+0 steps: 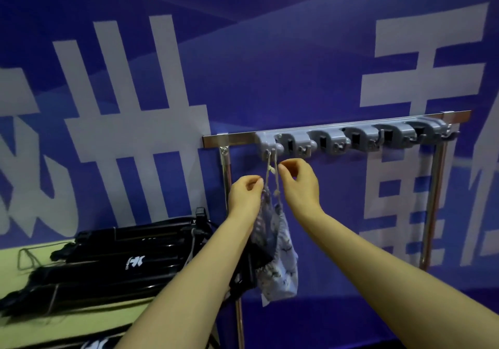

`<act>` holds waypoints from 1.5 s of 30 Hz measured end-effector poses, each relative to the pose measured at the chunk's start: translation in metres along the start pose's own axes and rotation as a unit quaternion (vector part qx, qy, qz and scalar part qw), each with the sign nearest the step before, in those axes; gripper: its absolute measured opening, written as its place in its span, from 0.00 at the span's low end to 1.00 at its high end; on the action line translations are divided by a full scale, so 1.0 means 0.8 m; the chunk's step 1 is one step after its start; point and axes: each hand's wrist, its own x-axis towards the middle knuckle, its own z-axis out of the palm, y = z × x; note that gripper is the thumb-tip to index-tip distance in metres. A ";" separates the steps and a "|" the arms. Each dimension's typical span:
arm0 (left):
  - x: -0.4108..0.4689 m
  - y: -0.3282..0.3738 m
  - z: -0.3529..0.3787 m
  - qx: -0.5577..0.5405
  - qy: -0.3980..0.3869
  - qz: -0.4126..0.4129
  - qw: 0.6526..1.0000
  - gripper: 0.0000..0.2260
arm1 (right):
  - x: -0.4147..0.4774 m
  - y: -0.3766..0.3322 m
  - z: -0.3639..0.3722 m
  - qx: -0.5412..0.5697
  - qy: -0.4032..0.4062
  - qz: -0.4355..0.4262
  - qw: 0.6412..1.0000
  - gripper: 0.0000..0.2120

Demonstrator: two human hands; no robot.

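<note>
A small patterned drawstring bag (280, 262) hangs by its pale cords (276, 178) from the leftmost hook of a grey holder rack (348, 138) on a metal rail. My left hand (244, 196) is at the bag's gathered neck, its fingertips pinching the cord there. My right hand (298, 182) is just right of the cords with thumb and forefinger curled close together. Whether they grip the cord is unclear.
The rail sits on a chrome stand with upright posts (433, 200) in front of a blue banner wall. Black folded tripods or stands (121, 262) lie stacked on a yellow-green surface at the lower left, next to a wire hanger (27, 259).
</note>
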 end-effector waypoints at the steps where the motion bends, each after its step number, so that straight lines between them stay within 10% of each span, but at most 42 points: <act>1: -0.007 0.002 -0.006 -0.002 0.001 -0.005 1.000 0.04 | -0.009 -0.005 0.002 0.000 0.002 -0.007 1.000 0.05; 23: -0.248 -0.038 -0.406 0.211 0.204 -0.069 0.953 0.11 | -0.340 -0.215 0.149 0.130 -0.345 0.015 0.929 0.15; 36: -0.255 -0.095 -0.516 0.483 0.276 -0.109 0.824 0.19 | -0.414 -0.222 0.233 0.132 -0.401 0.049 0.905 0.16; 45: -0.246 -0.136 -0.534 0.493 0.298 -0.111 0.810 0.09 | -0.408 -0.211 0.240 0.131 -0.399 0.074 0.905 0.19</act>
